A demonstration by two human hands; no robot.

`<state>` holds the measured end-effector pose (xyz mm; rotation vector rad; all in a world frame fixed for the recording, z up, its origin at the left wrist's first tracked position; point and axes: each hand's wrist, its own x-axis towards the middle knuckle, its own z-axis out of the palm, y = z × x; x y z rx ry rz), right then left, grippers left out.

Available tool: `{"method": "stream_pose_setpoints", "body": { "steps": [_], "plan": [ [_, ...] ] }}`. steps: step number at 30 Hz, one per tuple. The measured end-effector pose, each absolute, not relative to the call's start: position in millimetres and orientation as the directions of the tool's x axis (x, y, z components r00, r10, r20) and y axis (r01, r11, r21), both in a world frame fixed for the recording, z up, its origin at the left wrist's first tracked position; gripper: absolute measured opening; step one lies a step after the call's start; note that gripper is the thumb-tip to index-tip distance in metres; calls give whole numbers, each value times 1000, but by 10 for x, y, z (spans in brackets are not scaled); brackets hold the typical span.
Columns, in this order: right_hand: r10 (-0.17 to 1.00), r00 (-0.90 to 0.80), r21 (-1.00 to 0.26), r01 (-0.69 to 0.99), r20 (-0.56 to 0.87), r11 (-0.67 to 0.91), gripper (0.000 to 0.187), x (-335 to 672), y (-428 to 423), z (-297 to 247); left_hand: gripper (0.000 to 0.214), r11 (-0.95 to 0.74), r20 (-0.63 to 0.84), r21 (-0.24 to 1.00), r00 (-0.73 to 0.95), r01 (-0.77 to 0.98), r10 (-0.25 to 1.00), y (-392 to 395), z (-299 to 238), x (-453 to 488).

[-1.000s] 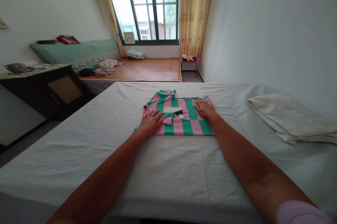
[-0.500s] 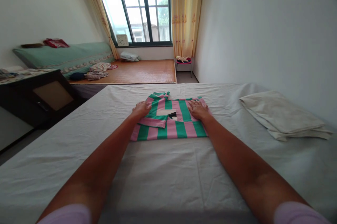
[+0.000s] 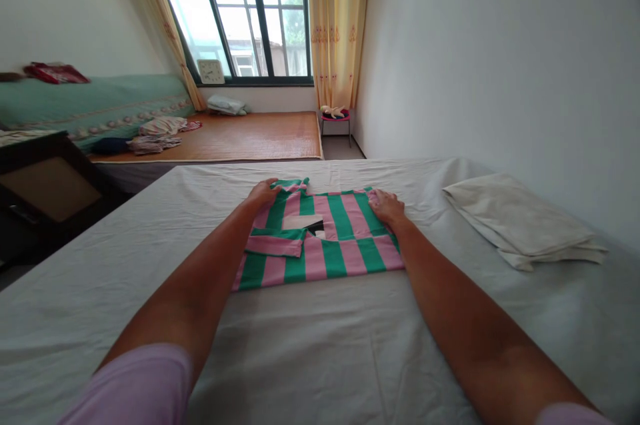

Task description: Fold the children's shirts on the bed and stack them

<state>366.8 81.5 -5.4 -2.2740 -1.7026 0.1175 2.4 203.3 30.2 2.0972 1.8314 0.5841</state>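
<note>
A pink and green striped garment (image 3: 330,245) lies folded flat on the white bed sheet (image 3: 320,345), with a white label and a dark patch showing near its middle. Both my arms reach out over it. My left hand (image 3: 263,194) is at the garment's far left corner by the collar, fingers curled on the cloth edge. At the far right corner, my right hand (image 3: 386,206) has its fingers closed over the edge. A folded sleeve lies across the garment's left side.
A folded beige cloth (image 3: 520,222) lies on the bed to the right, close to the wall. Beyond the bed are a low platform with an orange mat (image 3: 250,135), a pile of clothes (image 3: 156,135), a small pink stool (image 3: 335,117) and a dark cabinet (image 3: 45,185) at left.
Both hands have slid from the garment's middle to its far corners, and their fingers have gone from lying flat to curling on the edge. The camera has moved closer and turned right.
</note>
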Motion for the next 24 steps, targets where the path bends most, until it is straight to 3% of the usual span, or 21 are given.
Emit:
{"method": "stream_pose_setpoints", "body": {
  "steps": [4,8,11,15,19,21,24],
  "plan": [
    [949,257,-352,918,182,-181,53,3618,838,-77,43,-167,112,594,125,787,986,2078,406,212],
    [930,264,-575,815,258,-72,52,3686,875,-102,64,-368,289,823,238,432,927,1833,698,283],
    [909,317,-693,719,271,-45,50,3769,892,-128,75,-444,339,862,372,246,864,1404,882,157],
    [917,322,-750,660,234,-40,60,3806,883,-142,74,-495,248,803,569,332,784,765,749,-147],
    [934,243,-663,748,262,-9,82,3753,829,-111,72,-561,192,634,594,533,781,362,416,-343],
    [950,170,-631,775,260,34,86,3709,795,-82,70,-614,186,565,640,551,746,261,352,-367],
    [962,146,-695,716,232,59,85,3649,748,-34,61,-692,159,516,737,505,656,188,381,-342]
  ]
}}
